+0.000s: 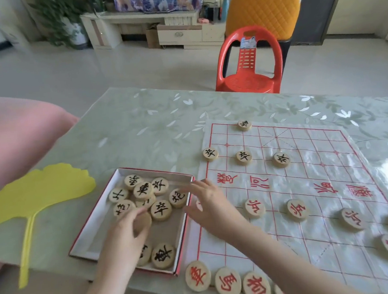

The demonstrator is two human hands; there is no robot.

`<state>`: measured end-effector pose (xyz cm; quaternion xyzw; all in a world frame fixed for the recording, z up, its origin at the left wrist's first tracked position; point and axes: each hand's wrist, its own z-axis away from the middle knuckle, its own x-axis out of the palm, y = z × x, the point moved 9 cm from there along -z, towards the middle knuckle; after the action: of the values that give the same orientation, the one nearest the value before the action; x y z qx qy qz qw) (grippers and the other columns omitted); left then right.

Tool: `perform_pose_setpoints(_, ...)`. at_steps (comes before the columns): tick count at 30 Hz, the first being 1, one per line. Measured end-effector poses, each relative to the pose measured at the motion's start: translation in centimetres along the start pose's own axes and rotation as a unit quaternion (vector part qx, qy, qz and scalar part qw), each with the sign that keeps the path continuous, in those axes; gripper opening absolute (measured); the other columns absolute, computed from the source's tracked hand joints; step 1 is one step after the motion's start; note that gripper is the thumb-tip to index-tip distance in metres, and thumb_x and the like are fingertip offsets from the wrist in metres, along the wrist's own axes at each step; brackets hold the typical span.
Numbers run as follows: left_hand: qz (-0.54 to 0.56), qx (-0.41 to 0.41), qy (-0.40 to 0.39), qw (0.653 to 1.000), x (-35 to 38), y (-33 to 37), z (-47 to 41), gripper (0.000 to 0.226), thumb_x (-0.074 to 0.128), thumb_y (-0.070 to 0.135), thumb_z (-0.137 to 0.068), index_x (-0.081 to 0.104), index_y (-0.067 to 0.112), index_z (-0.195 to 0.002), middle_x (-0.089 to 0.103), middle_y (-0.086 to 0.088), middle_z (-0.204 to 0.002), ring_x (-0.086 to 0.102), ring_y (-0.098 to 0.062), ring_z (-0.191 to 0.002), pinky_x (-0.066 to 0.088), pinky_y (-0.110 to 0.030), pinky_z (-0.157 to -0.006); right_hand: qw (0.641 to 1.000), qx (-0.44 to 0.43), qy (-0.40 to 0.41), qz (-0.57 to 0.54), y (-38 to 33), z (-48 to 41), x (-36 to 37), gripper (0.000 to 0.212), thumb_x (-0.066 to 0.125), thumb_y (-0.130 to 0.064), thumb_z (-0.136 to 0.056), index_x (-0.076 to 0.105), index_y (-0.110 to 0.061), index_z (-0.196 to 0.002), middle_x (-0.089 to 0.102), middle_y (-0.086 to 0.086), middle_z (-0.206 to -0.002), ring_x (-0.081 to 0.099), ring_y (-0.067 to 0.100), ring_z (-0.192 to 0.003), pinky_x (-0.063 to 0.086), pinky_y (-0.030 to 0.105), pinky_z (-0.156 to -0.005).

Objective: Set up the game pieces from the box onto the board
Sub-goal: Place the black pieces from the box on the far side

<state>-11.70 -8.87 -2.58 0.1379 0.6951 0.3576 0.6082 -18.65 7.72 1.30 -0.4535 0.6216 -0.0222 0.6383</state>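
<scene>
the left hand is inside the shallow red-edged cardboard box, its fingers closed round a round wooden disc lying blank side up. that disc sits just on the right of the palm, so the carry runs rightward over the box's right wall to the thin white sheet board with red grid lines. the right hand hangs open and empty, fingers spread, over the box's right edge where it meets the board, nearer the grid than the left hand and squarely across that path. the black-lettered discs crowd the box's far half, touching and partly stacked. four black ones stand on the board's far rows; the red-lettered discs fill the near side. a yellow leaf-shaped plastic fan lies on the surface left of the box, well clear.
</scene>
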Motion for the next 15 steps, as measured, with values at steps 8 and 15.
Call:
perform_pose_setpoints(8, -0.172, 0.112, 0.011, 0.979, 2.7, 3.5, -2.9, 0.044, 0.073, 0.021, -0.071, 0.063, 0.018, -0.114, 0.062, 0.000, -0.114, 0.051, -0.026, -0.108, 0.041, -0.036, -0.095, 0.982, 0.042, -0.073, 0.167, 0.6, -2.9, 4.5, 0.046, 0.052, -0.018, -0.083, 0.046, -0.015, -0.129, 0.052, 0.004, -0.127, 0.040, 0.023, -0.123, 0.020, 0.030, -0.104)
perform_pose_setpoints(15, -0.102, 0.062, 0.026, 0.992, 2.2, 2.4, -2.4, 0.047, 0.080, 0.025, -0.064, 0.065, 0.019, -0.108, 0.061, -0.001, -0.109, 0.053, -0.025, -0.102, 0.044, -0.034, -0.086, 0.985, 0.051, -0.029, 0.162, 0.9, -3.3, 4.8, 0.042, 0.050, -0.015, -0.083, 0.049, -0.017, -0.124, 0.055, 0.002, -0.121, 0.042, 0.022, -0.118, 0.015, 0.029, -0.099)
